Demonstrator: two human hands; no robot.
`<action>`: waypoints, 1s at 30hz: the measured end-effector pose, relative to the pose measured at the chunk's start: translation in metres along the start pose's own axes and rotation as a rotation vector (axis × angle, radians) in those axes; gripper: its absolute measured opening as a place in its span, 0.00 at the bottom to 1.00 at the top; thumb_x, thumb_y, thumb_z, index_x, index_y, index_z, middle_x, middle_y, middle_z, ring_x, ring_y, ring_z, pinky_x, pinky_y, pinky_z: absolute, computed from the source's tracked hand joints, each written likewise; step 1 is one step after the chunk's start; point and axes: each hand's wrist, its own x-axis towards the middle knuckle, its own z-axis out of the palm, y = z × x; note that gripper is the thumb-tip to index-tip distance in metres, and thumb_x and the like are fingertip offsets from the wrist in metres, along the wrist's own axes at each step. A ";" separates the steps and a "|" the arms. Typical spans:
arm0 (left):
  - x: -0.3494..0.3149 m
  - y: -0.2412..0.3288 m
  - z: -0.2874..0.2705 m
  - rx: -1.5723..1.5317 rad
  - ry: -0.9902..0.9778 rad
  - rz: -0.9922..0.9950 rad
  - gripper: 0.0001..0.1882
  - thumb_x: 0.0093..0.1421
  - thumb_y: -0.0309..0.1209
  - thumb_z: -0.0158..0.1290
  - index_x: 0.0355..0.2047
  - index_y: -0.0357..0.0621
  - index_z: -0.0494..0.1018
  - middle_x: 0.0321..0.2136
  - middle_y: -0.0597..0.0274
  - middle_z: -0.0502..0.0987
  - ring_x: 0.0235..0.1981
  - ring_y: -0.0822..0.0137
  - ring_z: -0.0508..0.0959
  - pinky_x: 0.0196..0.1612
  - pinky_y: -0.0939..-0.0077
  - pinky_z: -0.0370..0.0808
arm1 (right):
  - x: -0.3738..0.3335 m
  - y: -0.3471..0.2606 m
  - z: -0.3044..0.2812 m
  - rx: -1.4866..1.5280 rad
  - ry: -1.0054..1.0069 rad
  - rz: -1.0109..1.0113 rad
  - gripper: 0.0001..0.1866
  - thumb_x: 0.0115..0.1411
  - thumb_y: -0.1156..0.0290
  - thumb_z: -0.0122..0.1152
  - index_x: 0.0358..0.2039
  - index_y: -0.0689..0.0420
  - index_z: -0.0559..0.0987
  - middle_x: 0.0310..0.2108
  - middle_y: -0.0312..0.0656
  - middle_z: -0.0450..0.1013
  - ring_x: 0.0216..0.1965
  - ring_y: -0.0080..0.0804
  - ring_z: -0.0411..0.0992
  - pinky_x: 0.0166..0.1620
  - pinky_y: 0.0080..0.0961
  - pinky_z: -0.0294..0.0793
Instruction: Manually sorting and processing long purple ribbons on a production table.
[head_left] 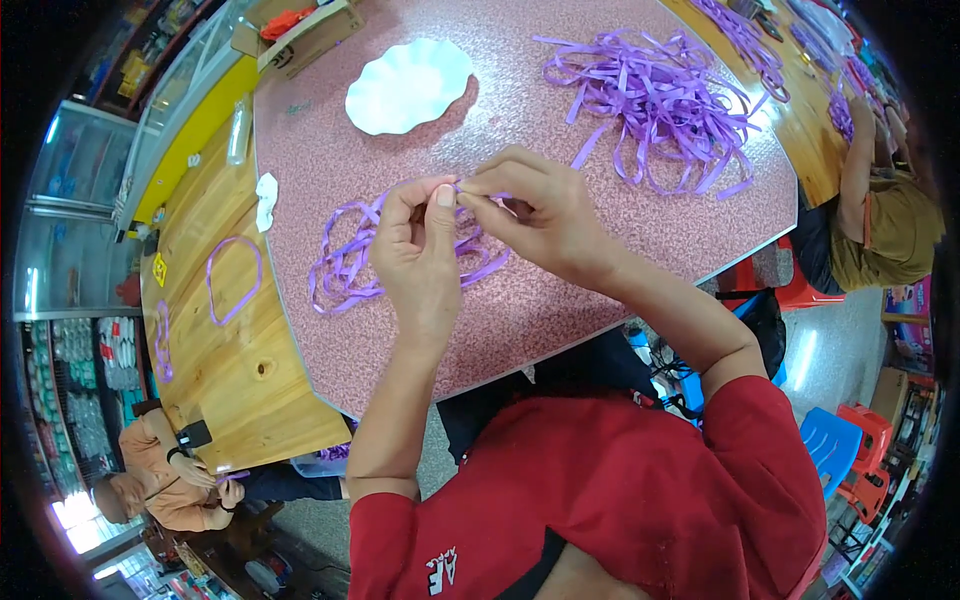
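Note:
My left hand (pixel 420 235) and my right hand (pixel 545 210) meet over the pink speckled table (pixel 480 340). Thumb and fingers of each are pinched together on a narrow purple ribbon (pixel 458 188), only a bit of which shows between the fingertips. Under and beside my left hand lies a loose group of purple ribbon loops (pixel 345 262), partly hidden by both hands. Whether the pinched ribbon belongs to those loops I cannot tell. A large tangled heap of purple ribbons (pixel 660 105) rests beyond my right hand. A white scalloped dish (pixel 412 85) sits on the far side of the table.
A wooden table (pixel 270 400) adjoins on the left, with a purple ribbon loop (pixel 234 280) on it. A seated person (pixel 165 460) handles ribbon at its near end. Another person (pixel 890 220) works at the right. A cardboard box (pixel 310 40) stands far left, and a blue stool (pixel 832 445) lower right.

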 end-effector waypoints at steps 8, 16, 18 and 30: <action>-0.001 -0.011 0.012 0.123 0.078 0.094 0.05 0.65 0.25 0.48 0.37 0.36 0.70 0.33 0.62 0.72 0.34 0.76 0.72 0.37 0.82 0.70 | 0.004 -0.009 0.003 0.055 0.078 0.221 0.04 0.54 0.78 0.64 0.31 0.61 0.80 0.26 0.34 0.73 0.23 0.13 0.64 0.23 0.14 0.61; -0.002 -0.013 0.009 -0.049 0.026 0.149 0.12 0.61 0.18 0.49 0.44 0.38 0.63 0.35 0.61 0.69 0.35 0.75 0.71 0.40 0.82 0.70 | 0.007 -0.002 -0.001 0.302 -0.045 0.489 0.05 0.58 0.73 0.61 0.32 0.62 0.79 0.26 0.29 0.72 0.26 0.10 0.64 0.27 0.12 0.64; -0.003 -0.010 0.008 -0.050 0.006 0.145 0.14 0.61 0.17 0.50 0.45 0.38 0.61 0.35 0.61 0.69 0.36 0.76 0.71 0.40 0.82 0.70 | 0.007 0.001 -0.002 0.474 -0.060 0.532 0.05 0.59 0.72 0.60 0.33 0.60 0.79 0.25 0.27 0.70 0.24 0.09 0.62 0.26 0.11 0.61; 0.015 -0.010 -0.009 0.464 -0.074 0.664 0.12 0.53 0.17 0.56 0.38 0.40 0.75 0.33 0.54 0.76 0.34 0.57 0.76 0.37 0.71 0.73 | 0.012 -0.009 -0.022 1.080 -0.095 0.945 0.07 0.62 0.71 0.55 0.29 0.60 0.78 0.20 0.28 0.65 0.14 0.09 0.51 0.17 0.12 0.45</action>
